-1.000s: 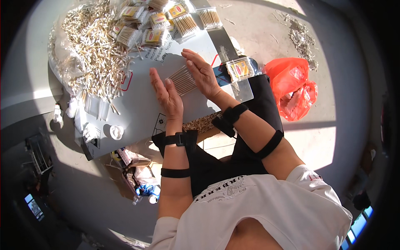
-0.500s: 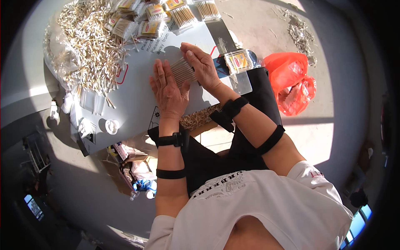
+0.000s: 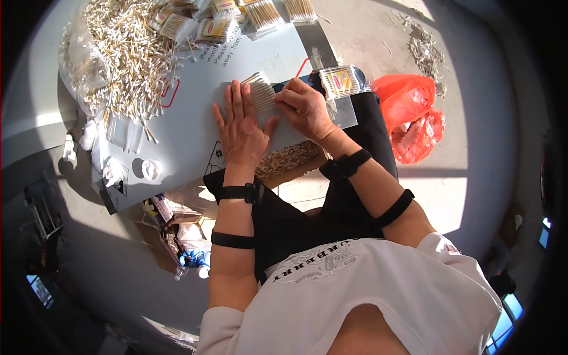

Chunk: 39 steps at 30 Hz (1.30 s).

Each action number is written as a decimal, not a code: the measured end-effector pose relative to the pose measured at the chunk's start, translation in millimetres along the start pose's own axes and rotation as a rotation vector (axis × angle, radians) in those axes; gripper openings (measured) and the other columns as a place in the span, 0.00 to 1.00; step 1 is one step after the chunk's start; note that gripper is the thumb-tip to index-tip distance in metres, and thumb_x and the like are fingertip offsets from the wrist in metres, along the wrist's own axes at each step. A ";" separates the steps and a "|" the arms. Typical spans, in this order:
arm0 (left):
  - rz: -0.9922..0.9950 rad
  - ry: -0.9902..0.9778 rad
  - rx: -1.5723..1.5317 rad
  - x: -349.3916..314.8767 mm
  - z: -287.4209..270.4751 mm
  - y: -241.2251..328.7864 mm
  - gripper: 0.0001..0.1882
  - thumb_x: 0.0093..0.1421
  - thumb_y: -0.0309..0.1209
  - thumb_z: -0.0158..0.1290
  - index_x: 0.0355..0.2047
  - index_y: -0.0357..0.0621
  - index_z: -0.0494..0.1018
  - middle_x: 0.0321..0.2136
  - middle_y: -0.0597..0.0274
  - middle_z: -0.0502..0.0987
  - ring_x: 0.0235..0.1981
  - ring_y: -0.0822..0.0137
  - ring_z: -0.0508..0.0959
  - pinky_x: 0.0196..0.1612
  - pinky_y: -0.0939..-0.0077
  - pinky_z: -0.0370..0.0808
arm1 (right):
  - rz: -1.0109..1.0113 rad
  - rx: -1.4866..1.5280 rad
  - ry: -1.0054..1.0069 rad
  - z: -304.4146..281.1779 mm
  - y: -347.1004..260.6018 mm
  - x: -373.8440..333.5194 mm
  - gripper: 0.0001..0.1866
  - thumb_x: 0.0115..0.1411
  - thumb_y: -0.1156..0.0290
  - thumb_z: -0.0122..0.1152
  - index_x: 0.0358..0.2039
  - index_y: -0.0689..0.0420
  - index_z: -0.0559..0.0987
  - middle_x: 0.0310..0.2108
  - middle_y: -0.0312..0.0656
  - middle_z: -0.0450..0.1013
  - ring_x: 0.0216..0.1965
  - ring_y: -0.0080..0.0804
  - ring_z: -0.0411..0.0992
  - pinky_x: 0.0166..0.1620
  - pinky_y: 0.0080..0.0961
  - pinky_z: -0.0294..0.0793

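Note:
A flat row of cotton swabs (image 3: 261, 93) lies on the light grey board between my hands. Whether clear plastic wraps it, I cannot tell. My left hand (image 3: 242, 127) is laid flat along its left side, fingers stretched out and touching it. At its right edge, the thumb and fingertips of my right hand (image 3: 305, 109) are pinched together; what they grip is too small to make out. To the right of that hand is a filled clear pack of cotton swabs (image 3: 340, 81) with a yellow label.
A large heap of loose cotton swabs (image 3: 127, 53) covers the board's far left. Several filled packs (image 3: 263, 15) lie along the far edge. Empty clear bags (image 3: 125, 133) and a white ring (image 3: 152, 170) are at left. A red plastic bag (image 3: 408, 112) rests at right.
My right hand has drawn back from lying along the swabs and now pinches at their right edge. My left hand stays flat beside them, its fingers spread slightly more.

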<state>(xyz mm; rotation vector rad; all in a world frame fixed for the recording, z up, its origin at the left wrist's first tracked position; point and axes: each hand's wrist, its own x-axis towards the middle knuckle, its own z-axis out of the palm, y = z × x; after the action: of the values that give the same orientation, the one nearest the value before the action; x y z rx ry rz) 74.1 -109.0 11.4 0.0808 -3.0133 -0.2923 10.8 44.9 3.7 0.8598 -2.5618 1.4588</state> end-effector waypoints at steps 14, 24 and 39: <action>-0.006 0.007 0.053 1.2 1.8 -0.4 0.45 0.56 0.54 0.52 0.65 0.42 0.49 0.67 0.54 0.49 0.69 0.58 0.47 0.68 0.48 0.41 | -0.067 -0.074 0.012 3.3 4.4 -1.5 0.06 0.49 0.77 0.64 0.30 0.56 0.80 0.29 0.39 0.71 0.32 0.36 0.74 0.35 0.27 0.74; -0.007 0.004 0.061 1.3 2.3 0.1 0.45 0.56 0.55 0.52 0.65 0.42 0.51 0.67 0.55 0.49 0.69 0.58 0.47 0.68 0.50 0.41 | 0.020 0.026 0.080 6.1 3.5 1.6 0.06 0.53 0.76 0.63 0.33 0.55 0.81 0.29 0.39 0.70 0.30 0.35 0.74 0.34 0.25 0.74; -0.013 0.004 0.058 1.5 2.3 -0.3 0.45 0.57 0.56 0.51 0.65 0.42 0.51 0.67 0.56 0.50 0.69 0.58 0.47 0.68 0.49 0.42 | -0.013 -0.065 0.045 4.4 1.4 2.5 0.05 0.50 0.75 0.64 0.30 0.55 0.80 0.28 0.39 0.71 0.30 0.36 0.74 0.34 0.27 0.75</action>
<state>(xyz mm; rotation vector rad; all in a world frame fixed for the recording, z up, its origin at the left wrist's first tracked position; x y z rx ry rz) 72.3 -109.0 9.3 0.1062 -3.0187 -0.2055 8.9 40.8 1.0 0.8246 -2.5508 1.3666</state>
